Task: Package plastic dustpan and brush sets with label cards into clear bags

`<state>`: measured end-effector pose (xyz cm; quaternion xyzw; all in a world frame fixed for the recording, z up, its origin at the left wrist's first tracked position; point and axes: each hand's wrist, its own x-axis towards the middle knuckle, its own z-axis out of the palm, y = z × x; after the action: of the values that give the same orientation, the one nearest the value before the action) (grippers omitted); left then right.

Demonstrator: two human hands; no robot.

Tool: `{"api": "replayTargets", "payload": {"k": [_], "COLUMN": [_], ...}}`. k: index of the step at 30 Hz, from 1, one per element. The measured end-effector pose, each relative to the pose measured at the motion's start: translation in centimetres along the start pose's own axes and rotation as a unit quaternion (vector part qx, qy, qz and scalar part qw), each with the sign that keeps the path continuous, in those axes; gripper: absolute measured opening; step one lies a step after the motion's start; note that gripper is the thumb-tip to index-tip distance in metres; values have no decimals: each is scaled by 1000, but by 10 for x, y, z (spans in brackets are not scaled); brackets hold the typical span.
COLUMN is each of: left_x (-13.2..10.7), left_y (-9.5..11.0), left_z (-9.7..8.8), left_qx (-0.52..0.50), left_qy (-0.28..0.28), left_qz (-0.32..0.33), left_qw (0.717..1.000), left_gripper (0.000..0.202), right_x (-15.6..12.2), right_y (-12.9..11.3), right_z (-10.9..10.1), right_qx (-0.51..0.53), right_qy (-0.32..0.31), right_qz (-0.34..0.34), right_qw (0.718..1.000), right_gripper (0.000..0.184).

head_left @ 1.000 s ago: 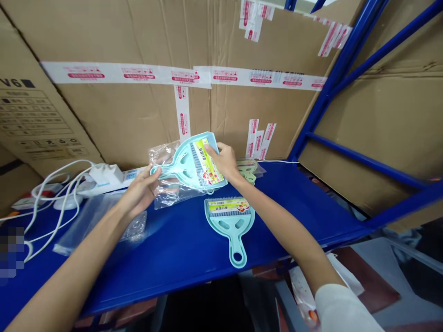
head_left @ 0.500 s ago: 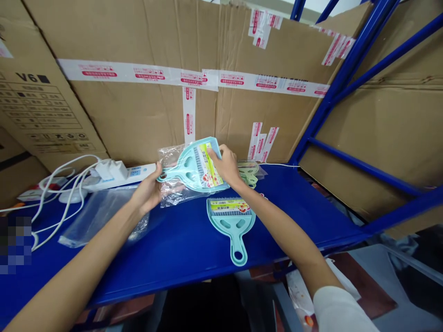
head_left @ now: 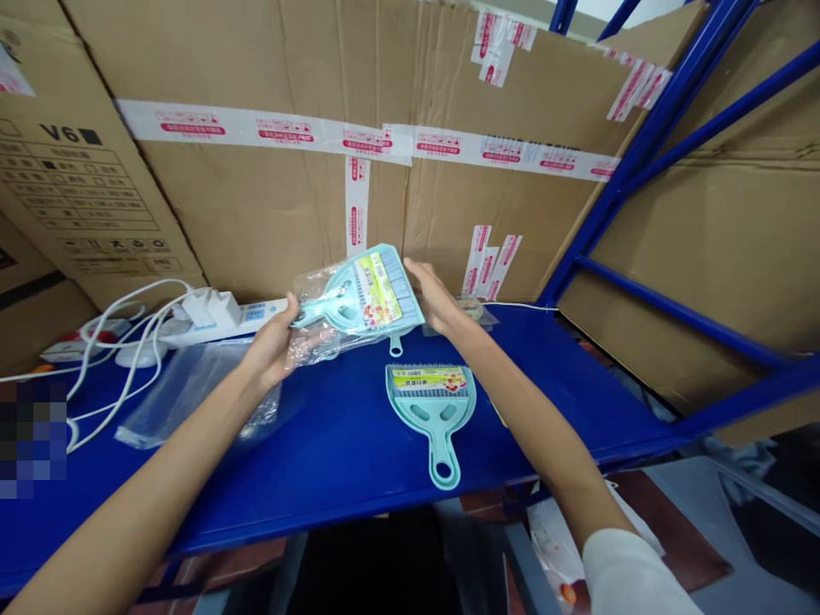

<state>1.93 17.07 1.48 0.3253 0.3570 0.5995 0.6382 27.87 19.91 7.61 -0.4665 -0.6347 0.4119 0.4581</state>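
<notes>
My left hand (head_left: 274,343) grips the handle of a small light-blue dustpan set (head_left: 362,295) together with a clear plastic bag (head_left: 313,337), held above the blue shelf (head_left: 333,461). Beside the pan's wide end, my right hand (head_left: 436,299) has its fingers stretched out flat and holds nothing. A second light-blue dustpan with a yellow label (head_left: 430,401) lies flat on the shelf below, handle toward me. A pale green dustpan in a bag (head_left: 472,309) lies behind my right hand, mostly hidden.
A stack of clear bags (head_left: 172,397) lies at the left of the shelf. A white power strip with plugs and cables (head_left: 211,316) sits at the back left. Taped cardboard boxes (head_left: 359,145) wall the back. Blue rack struts (head_left: 647,111) rise at the right.
My right hand has let go of the dustpan's wide end and opened beside it. The pan has tilted flatter in my left hand. The view has shifted slightly.
</notes>
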Motion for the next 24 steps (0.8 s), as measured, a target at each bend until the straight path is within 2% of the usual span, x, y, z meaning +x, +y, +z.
{"api": "replayTargets", "payload": {"k": [2, 3, 4, 6, 8, 10, 12, 16, 21, 24], "left_x": [-2, -2, -3, -3, -1, 1, 3, 1, -1, -1], "left_y": [-1, -1, -2, -2, -1, 2, 5, 10, 7, 2], "left_z": [1, 2, 3, 4, 3, 1, -2, -2, 2, 1], "left_qx": [9, 13, 17, 25, 38, 53, 62, 65, 54, 62], "left_qy": [11, 17, 25, 37, 31, 19, 17, 8, 1, -9], "left_qz": [8, 13, 17, 22, 14, 2, -6, -13, -7, 4], "left_qw": [1000, 1000, 999, 999, 999, 998, 998, 998, 998, 998], "left_gripper": [36, 33, 30, 30, 31, 32, 35, 37, 38, 41], "right_x": [1, 2, 3, 4, 6, 8, 8, 10, 12, 9], "right_y": [-3, -3, -3, -2, 0, 2, 2, 1, 0, -1], "right_z": [3, 6, 8, 11, 9, 2, -8, -22, -23, -24], "right_qx": [121, 168, 199, 234, 240, 230, 217, 203, 219, 196], "right_qy": [-94, -111, -115, -75, -18, 10, 1, -20, -17, -59], "right_qz": [65, 91, 108, 134, 145, 146, 146, 156, 158, 175], "right_qw": [986, 975, 967, 960, 960, 962, 965, 967, 963, 963], "right_gripper": [54, 53, 50, 39, 26, 16, 12, 19, 12, 21]}}
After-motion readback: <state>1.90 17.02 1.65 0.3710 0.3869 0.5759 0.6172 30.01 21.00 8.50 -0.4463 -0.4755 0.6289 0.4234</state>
